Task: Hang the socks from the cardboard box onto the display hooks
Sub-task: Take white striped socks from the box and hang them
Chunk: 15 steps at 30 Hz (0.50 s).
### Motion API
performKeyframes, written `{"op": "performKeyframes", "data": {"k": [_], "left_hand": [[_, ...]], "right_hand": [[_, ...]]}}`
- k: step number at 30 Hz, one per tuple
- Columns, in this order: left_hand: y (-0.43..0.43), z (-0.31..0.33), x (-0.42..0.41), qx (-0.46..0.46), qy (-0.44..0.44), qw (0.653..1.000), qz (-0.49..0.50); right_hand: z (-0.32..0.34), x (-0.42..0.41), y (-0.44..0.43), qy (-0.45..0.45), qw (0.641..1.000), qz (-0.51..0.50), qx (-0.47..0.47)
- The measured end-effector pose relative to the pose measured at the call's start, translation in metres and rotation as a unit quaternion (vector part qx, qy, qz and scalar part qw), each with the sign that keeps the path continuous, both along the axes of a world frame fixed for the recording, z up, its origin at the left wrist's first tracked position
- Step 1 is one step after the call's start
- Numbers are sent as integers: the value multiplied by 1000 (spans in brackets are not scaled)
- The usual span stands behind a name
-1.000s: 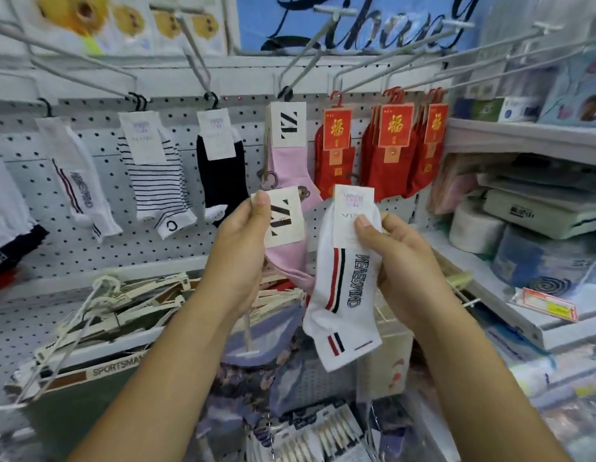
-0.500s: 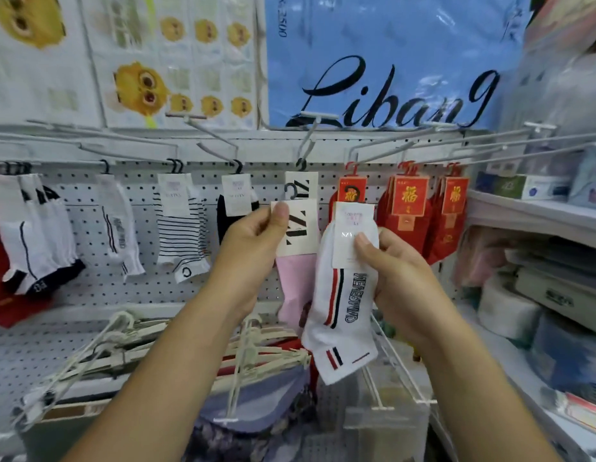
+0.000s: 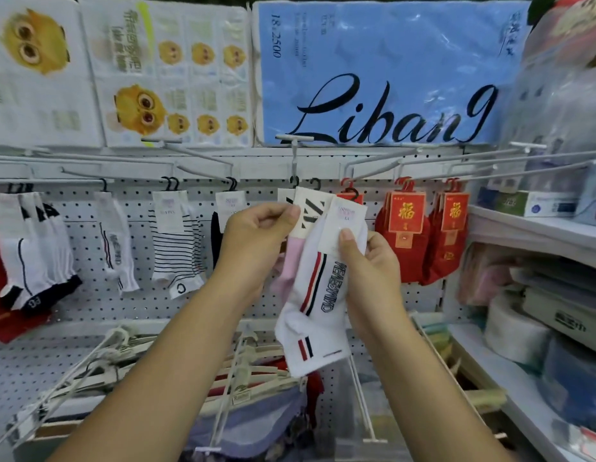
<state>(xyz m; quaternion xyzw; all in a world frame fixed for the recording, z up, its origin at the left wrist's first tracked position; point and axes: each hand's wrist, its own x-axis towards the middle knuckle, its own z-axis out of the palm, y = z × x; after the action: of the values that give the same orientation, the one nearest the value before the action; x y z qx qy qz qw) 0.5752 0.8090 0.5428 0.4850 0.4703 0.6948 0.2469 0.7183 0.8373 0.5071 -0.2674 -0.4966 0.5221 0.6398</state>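
My left hand pinches the cream card label of a pink sock, held up just under a display hook on the pegboard. My right hand grips a white sock with red and black stripes by its label, thumb pressed on the card. The two socks overlap in front of the board. The cardboard box is out of view.
Striped, white and black socks hang on hooks to the left, red socks to the right. Long bare hooks jut out above. Hangers with garments lie below. Shelves with packaged goods fill the right side.
Both hands have risen with their socks toward the hook row. The pink sock's label now sits just below the centre hook. The view has tilted upward.
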Motion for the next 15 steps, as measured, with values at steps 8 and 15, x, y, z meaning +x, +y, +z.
{"op": "performKeyframes", "data": {"k": [8, 15], "left_hand": [[39, 16, -27, -14, 35, 996, 79], [52, 11, -34, -14, 3, 996, 92]], "right_hand": [[11, -14, 15, 0, 1000, -26, -13], [1, -1, 19, -42, 998, -32, -18]]}}
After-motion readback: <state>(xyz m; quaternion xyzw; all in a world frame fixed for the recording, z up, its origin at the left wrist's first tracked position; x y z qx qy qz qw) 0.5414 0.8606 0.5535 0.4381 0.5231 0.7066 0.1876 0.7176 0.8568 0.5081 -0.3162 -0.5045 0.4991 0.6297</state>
